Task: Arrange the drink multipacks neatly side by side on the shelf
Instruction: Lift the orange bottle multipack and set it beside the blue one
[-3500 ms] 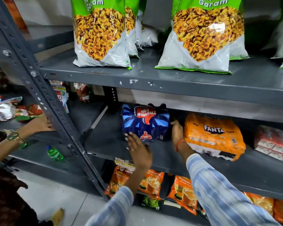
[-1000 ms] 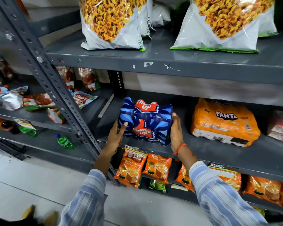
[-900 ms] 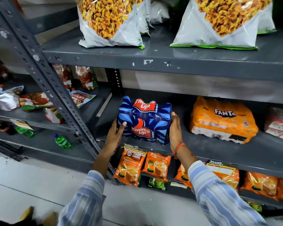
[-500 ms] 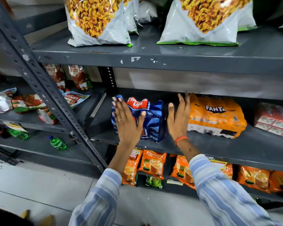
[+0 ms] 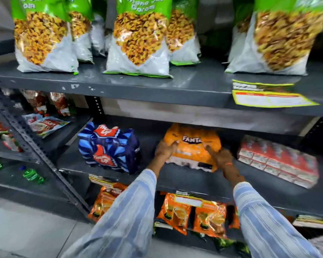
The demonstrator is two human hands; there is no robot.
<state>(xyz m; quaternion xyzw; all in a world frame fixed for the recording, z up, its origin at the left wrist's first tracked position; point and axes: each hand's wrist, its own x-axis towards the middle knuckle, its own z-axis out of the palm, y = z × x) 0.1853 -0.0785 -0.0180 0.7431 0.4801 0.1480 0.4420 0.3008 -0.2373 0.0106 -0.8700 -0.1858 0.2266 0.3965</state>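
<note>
"FANTA" on orange multipack

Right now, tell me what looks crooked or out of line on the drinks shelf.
The orange pack, held by the left hand and right hand, sits apart from the blue pack, with bare shelf between. The red pack lies askew, slanting toward the shelf's front edge. The blue pack stands upright.

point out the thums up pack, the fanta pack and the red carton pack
Thums Up pack (image 5: 108, 149), head view, middle of its blue front face.
Fanta pack (image 5: 192, 146), head view, orange wrap under the logo.
red carton pack (image 5: 280, 161), head view, its top face.
</note>
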